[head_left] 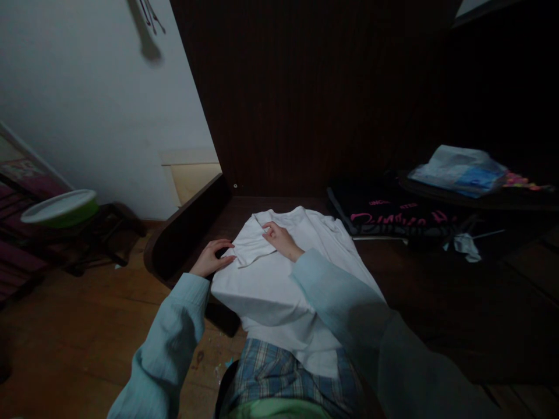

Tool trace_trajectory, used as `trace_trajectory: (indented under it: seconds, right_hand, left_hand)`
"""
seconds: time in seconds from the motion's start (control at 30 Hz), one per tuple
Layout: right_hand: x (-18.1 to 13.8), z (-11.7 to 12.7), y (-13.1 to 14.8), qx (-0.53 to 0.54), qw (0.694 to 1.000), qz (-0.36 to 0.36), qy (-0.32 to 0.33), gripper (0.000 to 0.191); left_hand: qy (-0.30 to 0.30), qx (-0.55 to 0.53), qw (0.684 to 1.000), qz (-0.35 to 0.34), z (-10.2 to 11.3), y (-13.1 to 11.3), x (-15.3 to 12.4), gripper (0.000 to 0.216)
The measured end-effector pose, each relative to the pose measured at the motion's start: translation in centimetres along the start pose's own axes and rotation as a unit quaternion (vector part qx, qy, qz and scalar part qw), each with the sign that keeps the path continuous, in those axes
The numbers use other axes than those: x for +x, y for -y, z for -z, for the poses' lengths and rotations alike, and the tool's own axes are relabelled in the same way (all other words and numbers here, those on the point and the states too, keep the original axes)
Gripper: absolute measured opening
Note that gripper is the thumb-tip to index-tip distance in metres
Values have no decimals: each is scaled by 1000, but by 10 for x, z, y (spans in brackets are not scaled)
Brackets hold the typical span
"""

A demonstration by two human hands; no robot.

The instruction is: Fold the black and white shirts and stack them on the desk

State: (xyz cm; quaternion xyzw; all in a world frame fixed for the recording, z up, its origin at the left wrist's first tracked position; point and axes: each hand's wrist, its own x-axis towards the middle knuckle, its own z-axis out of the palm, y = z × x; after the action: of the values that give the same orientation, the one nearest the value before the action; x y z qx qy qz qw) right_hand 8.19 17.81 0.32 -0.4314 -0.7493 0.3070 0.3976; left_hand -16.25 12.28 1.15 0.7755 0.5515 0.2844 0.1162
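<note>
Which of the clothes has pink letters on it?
The black garment, lying off to the right. The white shirt touched by the left hand and right hand is plain, and the blue cloth nearest the camera is checked.

A: what's the carrier?
B: dark wooden platform [437,302]; raised dark rail [187,233] along its edge at 10 o'clock
A: what's directly on it?
B: white shirt [271,285] spread flat at centre, hem hanging off the near edge at 6 o'clock; black garment [393,218] with pink lettering at 2 o'clock, apart from the shirt; crumpled white scrap [466,244] just beside that garment; far right too dark to tell
</note>
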Motion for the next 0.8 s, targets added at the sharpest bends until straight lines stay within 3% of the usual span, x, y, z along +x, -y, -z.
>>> trace_trajectory:
  seconds: [0.23,0.3,0.47,0.63,0.7,0.8]
  right_hand:
    - [-1,1,0,16,999,-27,-5,42]
    - [-3,5,5,-22,1000,-6,-2,41]
    - [-8,12,15,-117,989,61,-69,31]
    - [-10,5,11,-170,976,135,22,23]
    - [-10,2,9,-192,970,142,45,21]
    - [-11,1,7,-216,964,146,52,20]
  left_hand:
    - [-4,-5,1000,4,0,0,0,41]
    - [-8,-6,1000,4,-2,0,-1,42]
    - [9,-9,1000,6,4,2,5,42]
    - [160,38,986,18,27,-3,44,37]
    - [136,72,988,15,27,-13,67,32]
    - [87,134,987,16,9,-31,100,26]
